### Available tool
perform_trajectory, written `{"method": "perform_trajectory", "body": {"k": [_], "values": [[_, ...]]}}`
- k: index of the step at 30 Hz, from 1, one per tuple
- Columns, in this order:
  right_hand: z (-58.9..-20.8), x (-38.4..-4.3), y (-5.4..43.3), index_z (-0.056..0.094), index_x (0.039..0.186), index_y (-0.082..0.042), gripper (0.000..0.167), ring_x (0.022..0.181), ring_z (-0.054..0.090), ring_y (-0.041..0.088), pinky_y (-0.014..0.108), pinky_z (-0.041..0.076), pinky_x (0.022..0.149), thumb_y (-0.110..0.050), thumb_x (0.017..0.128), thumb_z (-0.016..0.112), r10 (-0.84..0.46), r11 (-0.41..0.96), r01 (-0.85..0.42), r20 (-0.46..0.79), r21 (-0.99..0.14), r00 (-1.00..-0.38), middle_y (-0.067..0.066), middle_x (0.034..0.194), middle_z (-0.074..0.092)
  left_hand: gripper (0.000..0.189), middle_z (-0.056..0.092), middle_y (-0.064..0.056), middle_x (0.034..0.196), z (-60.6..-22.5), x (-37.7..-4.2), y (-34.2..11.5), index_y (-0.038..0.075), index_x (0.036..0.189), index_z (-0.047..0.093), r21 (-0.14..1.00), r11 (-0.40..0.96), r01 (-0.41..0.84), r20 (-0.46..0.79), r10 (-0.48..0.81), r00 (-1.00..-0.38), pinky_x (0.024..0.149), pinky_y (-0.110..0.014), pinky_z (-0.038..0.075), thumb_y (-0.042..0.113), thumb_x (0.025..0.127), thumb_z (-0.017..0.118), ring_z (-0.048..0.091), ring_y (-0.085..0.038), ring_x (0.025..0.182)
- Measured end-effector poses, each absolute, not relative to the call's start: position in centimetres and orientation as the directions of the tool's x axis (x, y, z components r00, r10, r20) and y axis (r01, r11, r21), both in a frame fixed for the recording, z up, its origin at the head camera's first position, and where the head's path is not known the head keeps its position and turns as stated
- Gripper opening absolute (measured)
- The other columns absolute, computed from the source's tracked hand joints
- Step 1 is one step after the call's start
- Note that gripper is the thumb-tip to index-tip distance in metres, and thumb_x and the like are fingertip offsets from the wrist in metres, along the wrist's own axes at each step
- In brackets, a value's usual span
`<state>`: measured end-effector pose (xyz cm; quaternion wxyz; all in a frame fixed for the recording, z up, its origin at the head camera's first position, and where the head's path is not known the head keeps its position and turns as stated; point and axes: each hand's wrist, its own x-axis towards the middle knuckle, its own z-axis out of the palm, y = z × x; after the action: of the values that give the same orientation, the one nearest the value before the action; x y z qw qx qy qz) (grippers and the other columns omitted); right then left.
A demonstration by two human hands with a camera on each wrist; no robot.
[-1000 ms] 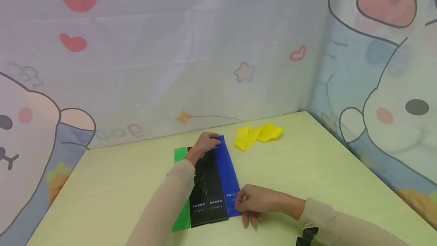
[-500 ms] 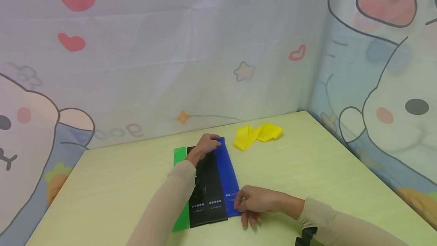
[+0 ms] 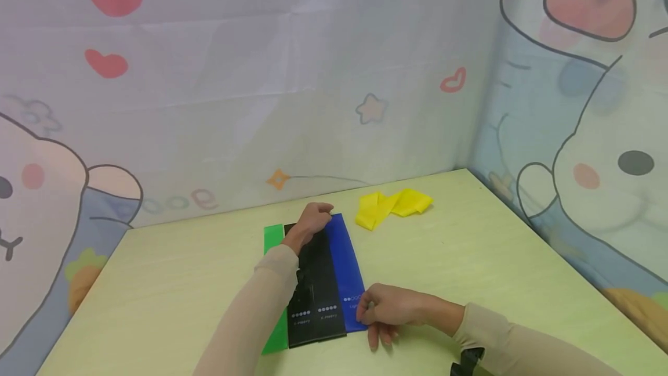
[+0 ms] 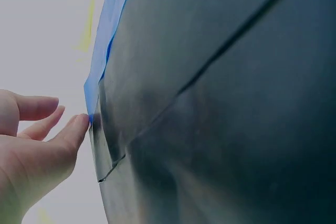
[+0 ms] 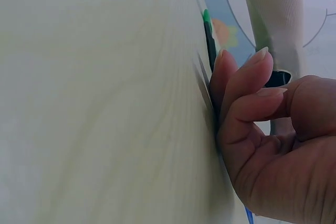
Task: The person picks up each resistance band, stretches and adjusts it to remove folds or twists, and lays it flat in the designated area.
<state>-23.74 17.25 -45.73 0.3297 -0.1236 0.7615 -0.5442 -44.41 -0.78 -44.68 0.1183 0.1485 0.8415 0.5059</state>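
Several flat resistance bands lie side by side. On the right is the blue resistance band (image 3: 345,268), its dots and label at the near end. Left of it are two black resistance bands (image 3: 330,289) labelled X-Heavy, then a green one (image 3: 276,335). My left hand (image 3: 313,222) reaches over the black bands to their far ends; in the left wrist view its thumb (image 4: 79,125) is right at the blue band's corner, other fingers apart from it. My right hand (image 3: 388,309) has curled fingers at the blue band's near right corner, overlapping it. Whatever lies between those fingertips is hidden.
A crumpled yellow band (image 3: 394,208) lies farther back on the pale wooden table (image 3: 485,248). Behind and to the right hangs a cartoon-printed cloth (image 3: 250,74). My left forearm (image 3: 247,312) crosses over the green and black bands.
The blue band's far end has drawn slightly toward me, and my left fingertips have come off its far edge. My right hand stays almost where it was.
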Motion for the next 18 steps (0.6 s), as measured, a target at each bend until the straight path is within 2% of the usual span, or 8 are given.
{"method": "perform_trajectory", "body": {"k": [11,18], "values": [[-45.65,-23.73,17.21,0.062,0.095,0.000,0.010,0.042,0.051,0.011,0.018,0.036,0.038,-0.001,0.099,0.052,-0.552,0.402,0.130,-0.353,-0.907,-0.755,0.011,0.064,0.067,0.050,0.046,-0.024,0.148,-44.67,-44.55,-0.77,-0.001,0.145,0.050,0.891,0.435,0.130,-0.055,0.388,-0.920,0.109,-0.050,0.040,-0.007,0.096,0.040,0.040,-0.038,0.139],[-45.41,-23.53,17.13,0.064,0.090,-0.005,0.010,0.041,0.049,0.011,0.019,0.037,0.038,-0.003,0.097,0.057,-0.514,0.479,0.040,-0.317,-0.877,-0.797,0.006,0.057,0.062,0.053,0.043,-0.024,0.150,-44.77,-44.77,-0.42,0.000,0.144,0.052,0.889,0.439,0.130,-0.065,0.402,-0.913,0.112,-0.050,0.037,-0.009,0.094,0.038,0.038,-0.037,0.141]]}}
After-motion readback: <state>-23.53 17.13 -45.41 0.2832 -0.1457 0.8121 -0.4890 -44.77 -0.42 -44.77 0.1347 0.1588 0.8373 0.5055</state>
